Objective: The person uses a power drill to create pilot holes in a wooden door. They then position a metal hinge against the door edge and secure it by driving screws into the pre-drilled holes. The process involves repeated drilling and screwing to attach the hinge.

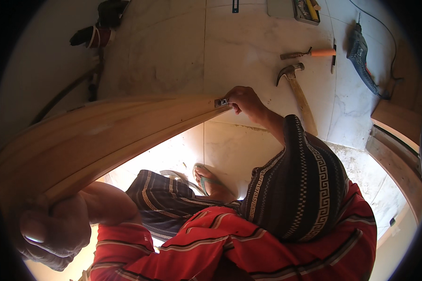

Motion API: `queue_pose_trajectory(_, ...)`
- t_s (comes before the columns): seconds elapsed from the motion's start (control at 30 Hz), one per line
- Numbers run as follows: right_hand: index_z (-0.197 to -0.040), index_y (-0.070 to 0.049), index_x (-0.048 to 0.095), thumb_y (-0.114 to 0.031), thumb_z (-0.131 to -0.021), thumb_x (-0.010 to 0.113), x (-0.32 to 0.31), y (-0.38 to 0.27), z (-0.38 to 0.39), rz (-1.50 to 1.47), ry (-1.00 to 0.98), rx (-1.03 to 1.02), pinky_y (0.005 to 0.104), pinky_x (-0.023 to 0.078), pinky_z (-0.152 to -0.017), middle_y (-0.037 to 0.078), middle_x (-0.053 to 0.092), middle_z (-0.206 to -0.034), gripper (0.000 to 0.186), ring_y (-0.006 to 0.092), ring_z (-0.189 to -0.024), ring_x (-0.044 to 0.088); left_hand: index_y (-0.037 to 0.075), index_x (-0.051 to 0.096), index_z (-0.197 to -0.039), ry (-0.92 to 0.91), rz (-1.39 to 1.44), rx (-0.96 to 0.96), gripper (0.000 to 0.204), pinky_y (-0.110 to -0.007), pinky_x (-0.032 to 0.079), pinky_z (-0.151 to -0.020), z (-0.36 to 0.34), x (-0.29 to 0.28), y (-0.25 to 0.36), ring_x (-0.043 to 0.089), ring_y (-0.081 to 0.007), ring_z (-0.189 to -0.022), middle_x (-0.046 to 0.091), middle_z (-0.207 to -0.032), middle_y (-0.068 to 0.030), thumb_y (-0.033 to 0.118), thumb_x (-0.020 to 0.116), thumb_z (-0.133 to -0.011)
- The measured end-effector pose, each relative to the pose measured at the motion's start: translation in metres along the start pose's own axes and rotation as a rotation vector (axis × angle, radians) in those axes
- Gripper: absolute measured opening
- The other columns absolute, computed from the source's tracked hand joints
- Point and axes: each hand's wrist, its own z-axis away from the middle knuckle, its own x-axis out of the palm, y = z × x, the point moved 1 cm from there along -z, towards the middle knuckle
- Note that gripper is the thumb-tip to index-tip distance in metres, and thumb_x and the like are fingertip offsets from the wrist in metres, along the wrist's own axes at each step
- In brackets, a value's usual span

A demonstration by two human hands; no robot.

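Note:
A long, light-brown wooden board [122, 124] runs from the lower left up to the middle. A small metal fitting [221, 102] sits at its far end. My right hand [245, 100] is closed at that end, its fingers pinched at the fitting, and its palm hides part of what they grip. Close to the camera at the lower left, my left hand [56, 232] is curled around the near end of the board, with its thumb showing.
On the tiled floor to the right lie a claw hammer [299, 93], an orange-handled chisel [316, 53] and a corded drill [359, 56]. An open toolbox [309, 13] is at the top. My sandalled foot [213, 185] rests below the board. Wooden pieces [398, 122] stand at right.

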Motion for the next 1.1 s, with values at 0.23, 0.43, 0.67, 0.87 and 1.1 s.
queue_pose_trajectory(0.23,-0.093,-0.001,0.070,-0.013,-0.094,0.071,0.002,-0.004,0.011,-0.021,-0.069,0.043,0.0324,0.053,-0.060,0.004,0.064,-0.079,0.012,0.0138,-0.069,0.061,0.006,0.061,-0.115,0.005,0.012,-0.065,0.014,-0.032,0.036,-0.060,0.001,0.003,0.002,0.044,-0.0093,-0.059,0.037,-0.070,0.0048,0.017,0.053,-0.111)
queue_pose_trajectory(0.43,-0.097,0.001,0.071,-0.011,-0.093,0.072,0.007,-0.003,0.013,0.002,-0.112,0.032,0.0325,0.053,-0.062,0.005,0.065,-0.079,0.013,0.0141,-0.069,0.062,0.006,0.061,-0.118,0.011,0.016,-0.087,0.015,-0.032,0.036,-0.060,0.004,-0.001,0.005,0.044,-0.0091,-0.059,0.037,-0.070,0.0049,0.018,0.054,-0.111)
queue_pose_trajectory(0.67,-0.090,0.006,0.070,-0.021,-0.092,0.075,0.010,-0.011,0.017,0.161,0.002,-0.045,0.0343,0.052,-0.056,0.008,0.063,-0.069,0.027,0.0177,-0.058,0.060,0.007,0.061,-0.121,0.020,0.025,-0.121,0.016,-0.031,0.036,-0.061,0.006,-0.001,0.005,0.044,-0.0089,-0.059,0.037,-0.070,0.0051,0.018,0.054,-0.111)
queue_pose_trajectory(0.87,-0.112,0.002,0.066,-0.012,-0.092,0.068,0.013,-0.015,0.008,0.204,-0.068,0.035,0.0335,0.055,-0.064,0.011,0.068,-0.095,0.024,0.0167,-0.080,0.066,0.007,0.060,-0.124,-0.001,0.016,-0.128,0.018,-0.031,0.036,-0.061,0.009,-0.008,0.003,0.044,-0.0087,-0.059,0.037,-0.070,0.0053,0.018,0.055,-0.111)
queue_pose_trajectory(1.1,-0.138,-0.002,0.058,-0.008,-0.087,0.070,-0.017,0.021,0.003,0.800,-0.047,-0.556,0.0371,0.056,-0.090,0.012,0.060,-0.133,0.054,0.0220,-0.115,0.061,0.007,0.060,-0.128,0.020,0.015,-0.161,0.021,-0.031,0.037,-0.061,0.007,-0.006,0.006,0.044,-0.0085,-0.059,0.037,-0.071,0.0054,0.019,0.055,-0.111)
